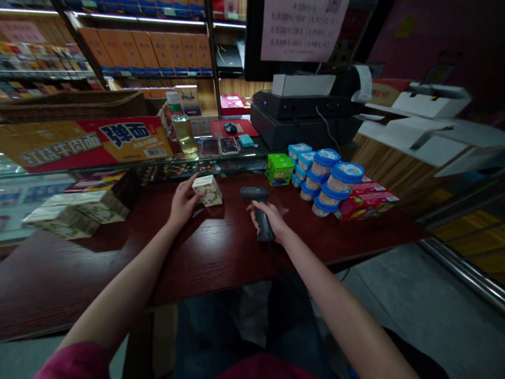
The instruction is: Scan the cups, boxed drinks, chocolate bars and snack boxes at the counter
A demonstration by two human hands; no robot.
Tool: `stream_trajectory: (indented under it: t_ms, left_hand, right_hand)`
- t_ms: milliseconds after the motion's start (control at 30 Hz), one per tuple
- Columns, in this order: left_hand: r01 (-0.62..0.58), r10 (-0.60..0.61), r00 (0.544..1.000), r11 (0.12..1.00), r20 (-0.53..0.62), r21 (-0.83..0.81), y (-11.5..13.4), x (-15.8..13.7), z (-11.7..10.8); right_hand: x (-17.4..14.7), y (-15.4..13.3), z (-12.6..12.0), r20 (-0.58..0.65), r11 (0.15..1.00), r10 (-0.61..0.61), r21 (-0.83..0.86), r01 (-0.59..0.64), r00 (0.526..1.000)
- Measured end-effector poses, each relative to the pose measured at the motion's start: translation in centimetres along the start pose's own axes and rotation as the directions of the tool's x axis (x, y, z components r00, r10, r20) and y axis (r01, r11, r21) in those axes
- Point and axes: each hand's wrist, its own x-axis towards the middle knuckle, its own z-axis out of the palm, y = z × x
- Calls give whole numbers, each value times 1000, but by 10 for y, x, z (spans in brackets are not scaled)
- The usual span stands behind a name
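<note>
My left hand (184, 200) grips the left end of a small white carton with a green leafy print (210, 192), thumb in front and fingers behind; the carton rests on the dark red-brown counter (221, 252). In my right hand (276, 218) is a black barcode scanner (263, 223), its head pointing left toward the carton, a short gap between them. The scanner's cable trails down over the counter's front edge. Similar pale cartons (65, 221) lie grouped at the left. Right of the scanner stand a bright green box (280, 169) and stacked blue-lidded tubs (331, 187).
Red packs (369, 199) sit behind the tubs. A glass display case (236, 164) runs behind the counter, bearing a noodle carton (90, 142), a bottle of yellowish liquid (182, 129) and a mouse (230, 128). A black receipt printer and drawer (303, 123) stand at the back right.
</note>
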Motion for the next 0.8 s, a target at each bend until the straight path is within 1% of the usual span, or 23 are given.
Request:
stream_trajectory:
  t_ms: [67,100,133,200,267,333,400,467,533,567,633,667,700,733,767,800]
  left_hand:
    - [21,-21,1000,999,-18,38,-15,0,-35]
    - [38,-37,999,999,-23,36,-21,0,-48]
    - [56,-55,998,998,-25,21,-26,0,-59]
    - [96,-97,995,994,-11,-49,-32,0,-71]
    - [144,-141,990,978,30,-153,-35,0,-74]
    - [184,-169,982,954,80,-238,-38,1,-72]
    - [207,-182,976,941,117,-268,-40,2,-68]
    - [224,-195,971,942,138,-248,-41,1,-65]
    - [240,-220,967,954,125,-178,-37,-1,-63]
    - [249,-240,966,962,94,-113,-33,-3,-63]
    - [267,-270,963,960,14,85,-23,-7,-63]
    - [263,-267,964,944,-8,197,-18,-10,-63]
    - [241,-251,968,924,-4,295,-13,-12,-63]
    - [201,-225,974,908,24,367,-9,-13,-63]
    - [150,-194,979,902,68,405,-6,-14,-63]
    - [103,-163,980,908,114,406,-4,-14,-63]
  right_hand:
    - [20,6,25,92,999,35,-22,-33,995]
    - [29,9,36,132,999,48,-25,-45,990]
    - [38,12,45,167,998,59,-23,-56,984]
    - [53,18,59,220,997,83,-17,-81,972]
    - [63,22,67,245,995,102,-16,-102,964]
    - [69,25,68,259,992,127,-13,-128,958]
    - [71,26,66,262,989,139,20,-149,955]
    - [71,26,62,255,985,133,74,-157,958]
    - [70,25,60,229,983,116,115,-145,966]
    - [69,25,59,214,983,108,126,-137,971]
    - [67,26,58,188,983,97,134,-124,977]
    - [67,26,58,182,984,95,135,-120,979]
    - [66,27,58,180,984,94,135,-119,979]
    - [66,27,59,182,984,95,134,-121,979]
    - [66,28,59,185,983,97,134,-123,978]
    - [65,28,59,187,983,98,134,-124,978]
